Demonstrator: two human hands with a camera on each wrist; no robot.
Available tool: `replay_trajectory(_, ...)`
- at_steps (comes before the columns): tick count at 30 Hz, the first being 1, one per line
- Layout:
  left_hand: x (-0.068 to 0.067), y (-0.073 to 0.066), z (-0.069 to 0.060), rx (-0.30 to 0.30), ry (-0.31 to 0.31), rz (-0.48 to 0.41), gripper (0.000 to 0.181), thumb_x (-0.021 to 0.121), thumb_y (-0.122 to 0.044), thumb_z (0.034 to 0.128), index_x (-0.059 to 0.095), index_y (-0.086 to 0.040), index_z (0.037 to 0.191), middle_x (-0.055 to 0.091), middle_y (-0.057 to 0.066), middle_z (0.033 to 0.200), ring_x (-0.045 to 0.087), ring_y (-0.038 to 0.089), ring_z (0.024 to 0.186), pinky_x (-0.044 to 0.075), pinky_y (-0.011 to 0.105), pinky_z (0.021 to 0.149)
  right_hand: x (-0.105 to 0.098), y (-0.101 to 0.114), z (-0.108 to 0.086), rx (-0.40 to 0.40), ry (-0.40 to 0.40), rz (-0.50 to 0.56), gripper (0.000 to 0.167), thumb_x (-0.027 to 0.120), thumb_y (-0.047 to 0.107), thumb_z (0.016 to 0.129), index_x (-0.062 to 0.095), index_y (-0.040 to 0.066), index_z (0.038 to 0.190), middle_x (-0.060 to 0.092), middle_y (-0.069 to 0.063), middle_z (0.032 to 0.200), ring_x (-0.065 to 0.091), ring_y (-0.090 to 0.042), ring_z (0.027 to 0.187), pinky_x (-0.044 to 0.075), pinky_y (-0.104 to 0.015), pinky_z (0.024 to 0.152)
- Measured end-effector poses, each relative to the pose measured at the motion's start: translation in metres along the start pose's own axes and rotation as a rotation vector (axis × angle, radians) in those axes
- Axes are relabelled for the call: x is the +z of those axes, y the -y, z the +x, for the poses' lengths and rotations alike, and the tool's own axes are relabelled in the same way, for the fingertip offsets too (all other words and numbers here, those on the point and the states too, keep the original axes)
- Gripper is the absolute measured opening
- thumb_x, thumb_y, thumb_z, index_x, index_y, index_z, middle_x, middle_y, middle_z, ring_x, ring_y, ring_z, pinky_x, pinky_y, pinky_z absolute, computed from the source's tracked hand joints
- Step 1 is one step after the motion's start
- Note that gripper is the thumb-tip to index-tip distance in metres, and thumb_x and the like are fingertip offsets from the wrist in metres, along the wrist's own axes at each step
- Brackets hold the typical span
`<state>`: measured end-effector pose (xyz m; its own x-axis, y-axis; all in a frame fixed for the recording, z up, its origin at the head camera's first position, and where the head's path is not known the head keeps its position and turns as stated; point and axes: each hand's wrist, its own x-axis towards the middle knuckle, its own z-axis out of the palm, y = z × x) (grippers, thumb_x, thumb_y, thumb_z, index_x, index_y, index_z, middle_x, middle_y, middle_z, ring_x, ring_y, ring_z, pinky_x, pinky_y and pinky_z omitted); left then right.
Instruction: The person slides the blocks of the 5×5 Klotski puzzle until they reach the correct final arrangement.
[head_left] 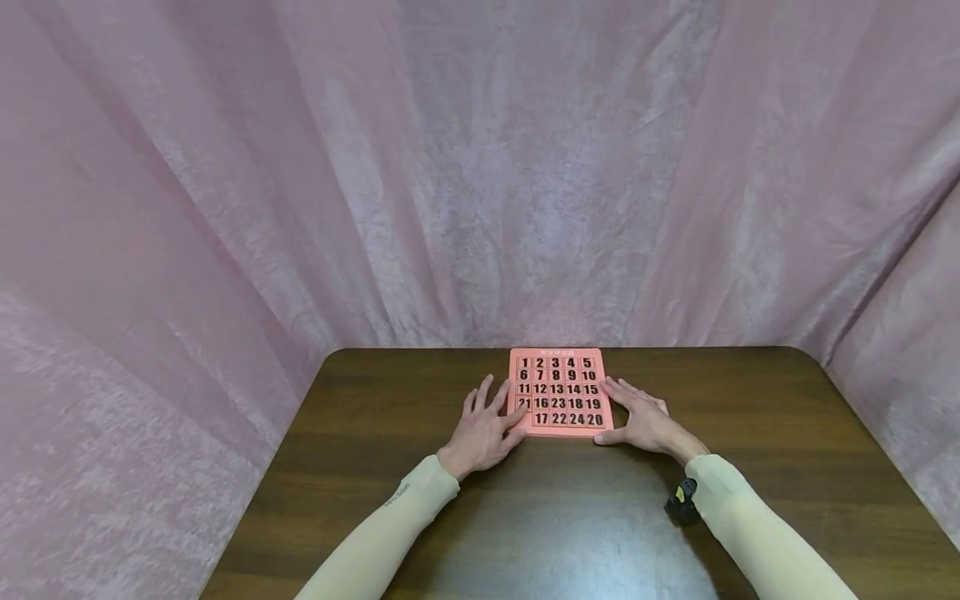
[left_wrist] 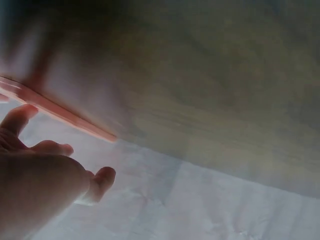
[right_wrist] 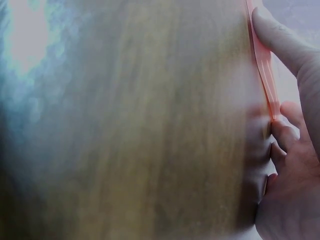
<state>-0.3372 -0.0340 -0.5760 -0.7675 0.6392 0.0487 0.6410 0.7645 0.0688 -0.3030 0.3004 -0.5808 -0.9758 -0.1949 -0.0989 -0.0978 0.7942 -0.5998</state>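
A pink sliding number puzzle (head_left: 557, 389) with black numerals lies flat near the table's far edge. Its bottom-left cell holds no numbered tile; the tile above reads 21. My left hand (head_left: 480, 437) is at the puzzle's left side, one fingertip over the 21 tile, the thumb by the lower-left corner and other fingers spread outward. My right hand (head_left: 645, 421) holds the lower-right part, thumb at the bottom edge and fingers along the right edge. In the right wrist view, the thumb touches the pink rim (right_wrist: 265, 70). The left wrist view shows the puzzle's edge (left_wrist: 70, 116) beside the fingers.
The puzzle lies on a dark brown wooden table (head_left: 397, 400) with rounded far corners. Pink velvety curtains (head_left: 525, 167) hang behind it and on both sides. A black device (head_left: 681, 502) with a yellow mark is on the right wrist.
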Motion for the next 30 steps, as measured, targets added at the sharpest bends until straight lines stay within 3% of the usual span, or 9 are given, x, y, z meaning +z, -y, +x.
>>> replay_trajectory(5,0.001,-0.002,0.003,-0.026,0.003,-0.017,0.051,0.052,-0.05,0.1135,0.058,-0.03,0.16,0.028,0.017,0.181,0.02,0.05,0.167,0.035,0.069,0.124,-0.001,0.0,-0.001,0.006,0.006,-0.009,0.116,0.091,0.055,0.084,0.032,0.009,0.172,0.027,-0.023,0.18,0.023,-0.05,0.167,0.022,-0.076,0.118)
replay_trajectory(11,0.0,-0.018,0.006,0.036,0.034,-0.082,0.053,0.05,-0.051,0.1139,0.052,-0.033,0.164,0.019,0.017,0.184,0.014,0.048,0.169,0.033,0.069,0.125,-0.001,-0.001,0.0,0.005,-0.01,-0.015,0.116,0.091,0.054,0.083,0.033,0.009,0.172,0.028,-0.022,0.18,0.023,-0.05,0.167,0.022,-0.075,0.118)
replay_trajectory(17,0.002,-0.026,0.008,0.055,0.054,-0.068,0.053,0.052,-0.053,0.1126,0.051,-0.039,0.164,0.018,0.015,0.184,0.014,0.047,0.17,0.032,0.069,0.124,0.001,0.0,0.001,-0.001,-0.018,-0.007,0.115,0.092,0.053,0.083,0.034,0.007,0.171,0.029,-0.022,0.18,0.024,-0.05,0.167,0.022,-0.076,0.118)
replay_trajectory(30,-0.005,-0.01,-0.002,-0.004,0.03,-0.078,0.049,0.055,-0.051,0.1121,0.059,-0.036,0.158,0.026,0.017,0.182,0.017,0.05,0.168,0.034,0.073,0.121,0.0,0.0,0.001,0.005,-0.009,0.002,0.115,0.092,0.053,0.083,0.034,0.007,0.171,0.028,-0.022,0.18,0.023,-0.051,0.167,0.021,-0.075,0.118)
